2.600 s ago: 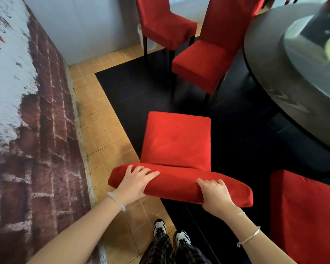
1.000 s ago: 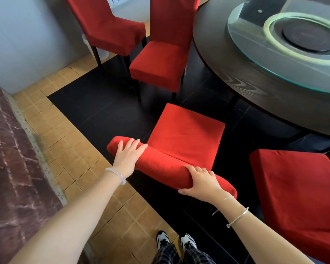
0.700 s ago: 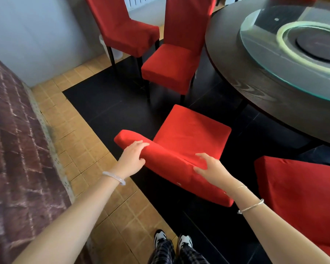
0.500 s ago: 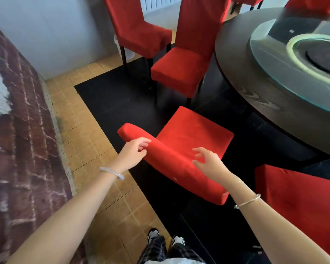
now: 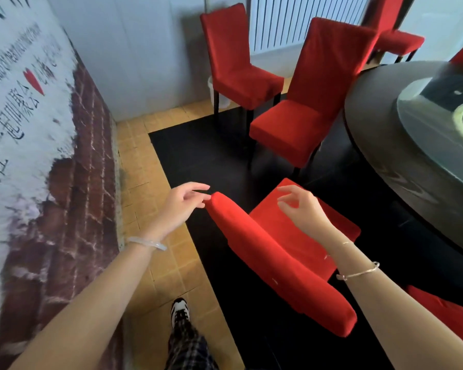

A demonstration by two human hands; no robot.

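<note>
Both hands are loose and hold nothing: the left hand [image 5: 179,206] has its fingers [image 5: 198,186] just beside one end of the red chair [image 5: 273,263], and the right hand [image 5: 302,209] floats over its seat. To move the chair well, I think each hand should take one end of its back and push evenly, so it misses the next chair [image 5: 292,129]. It stands on the black floor [image 5: 198,150] near the round surface [image 5: 401,156], with a painted brick wall [image 5: 51,182] and yellow tiles [image 5: 145,169] to the left.
</note>
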